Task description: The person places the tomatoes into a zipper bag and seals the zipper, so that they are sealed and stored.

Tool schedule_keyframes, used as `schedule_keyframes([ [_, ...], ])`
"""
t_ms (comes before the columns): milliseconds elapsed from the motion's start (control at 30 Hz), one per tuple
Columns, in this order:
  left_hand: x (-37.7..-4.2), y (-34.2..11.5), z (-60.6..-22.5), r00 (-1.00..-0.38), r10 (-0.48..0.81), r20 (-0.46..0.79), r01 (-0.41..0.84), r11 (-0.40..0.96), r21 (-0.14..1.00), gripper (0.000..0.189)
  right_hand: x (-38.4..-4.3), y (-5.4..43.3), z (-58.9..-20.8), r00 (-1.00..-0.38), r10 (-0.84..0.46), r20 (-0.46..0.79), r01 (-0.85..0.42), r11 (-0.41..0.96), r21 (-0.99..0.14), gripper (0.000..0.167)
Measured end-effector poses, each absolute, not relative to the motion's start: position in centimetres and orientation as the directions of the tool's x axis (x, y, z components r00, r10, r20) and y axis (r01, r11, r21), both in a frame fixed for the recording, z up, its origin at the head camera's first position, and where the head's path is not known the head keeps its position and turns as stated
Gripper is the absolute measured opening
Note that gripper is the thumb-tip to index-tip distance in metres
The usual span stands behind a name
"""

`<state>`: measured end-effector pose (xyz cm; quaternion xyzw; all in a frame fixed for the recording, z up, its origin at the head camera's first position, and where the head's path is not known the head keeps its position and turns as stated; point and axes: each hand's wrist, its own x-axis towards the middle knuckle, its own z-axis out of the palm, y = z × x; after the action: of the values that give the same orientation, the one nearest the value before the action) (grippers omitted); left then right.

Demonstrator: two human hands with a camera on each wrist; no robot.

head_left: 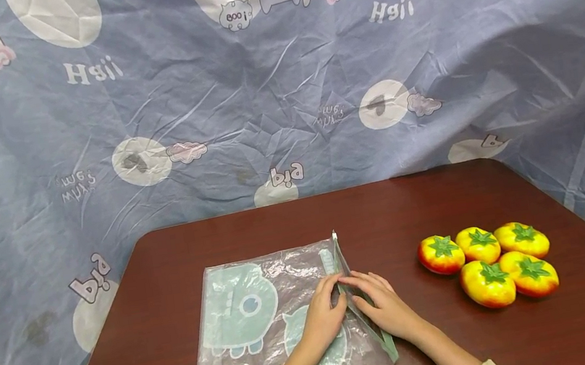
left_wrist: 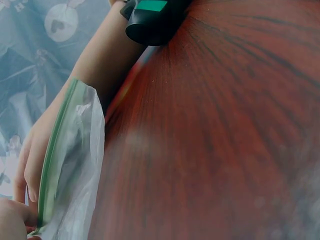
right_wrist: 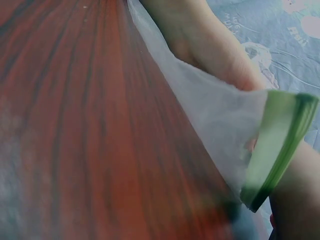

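Note:
A clear zip bag (head_left: 250,363) with pale green cartoon prints lies flat on the table, its mouth toward the right. My left hand (head_left: 323,306) pinches one side of the mouth near its middle. Opposite it, my right hand (head_left: 382,304) grips the other side, and the fingertips of both hands nearly meet. Between them the green-edged mouth (right_wrist: 280,145) is parted, most clearly at the near end. A white slider (head_left: 334,236) sits at the far end of the zip. In the left wrist view, the green strip (left_wrist: 52,155) partly hides the right hand.
Several yellow-red toy persimmons (head_left: 488,284) with green leaf tops sit in a cluster right of the hands. The brown wooden table (head_left: 276,228) ends at a blue printed cloth (head_left: 206,126) hanging behind it. A black device (left_wrist: 150,25) is on the right wrist.

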<state>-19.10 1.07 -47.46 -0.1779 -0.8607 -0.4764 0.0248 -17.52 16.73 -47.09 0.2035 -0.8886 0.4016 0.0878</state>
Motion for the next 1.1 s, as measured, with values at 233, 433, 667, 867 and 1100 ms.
schedule_keyframes([
  [233,-18.94,1.02,-47.48,-0.939,0.264,0.219,0.319,0.436,0.841,0.050,-17.69,16.84,-47.50,-0.869,-0.299,0.395,-0.491,0.628,-0.604,0.034],
  [433,-18.94,0.91,-47.54,-0.939,0.252,0.236,0.323,0.404,0.856,0.048,-17.70,16.86,-47.63,-0.884,-0.271,0.382,-0.461,0.647,-0.608,0.040],
  [667,-19.27,0.79,-47.65,-0.937,0.230,0.262,0.338,0.413,0.845,0.050,-17.72,16.87,-47.64,-0.896,-0.275,0.349,-0.440,0.652,-0.618,0.046],
  [867,-19.31,0.80,-47.63,-0.928,0.245,0.281,0.370,0.501,0.782,0.048,-17.85,16.85,-47.49,-0.898,-0.272,0.345,-0.436,0.652,-0.621,0.046],
  [1100,-19.31,0.87,-47.53,-0.929,0.233,0.287,0.369,0.540,0.756,0.045,-17.92,16.84,-47.27,-0.886,-0.287,0.363,-0.459,0.643,-0.613,0.053],
])
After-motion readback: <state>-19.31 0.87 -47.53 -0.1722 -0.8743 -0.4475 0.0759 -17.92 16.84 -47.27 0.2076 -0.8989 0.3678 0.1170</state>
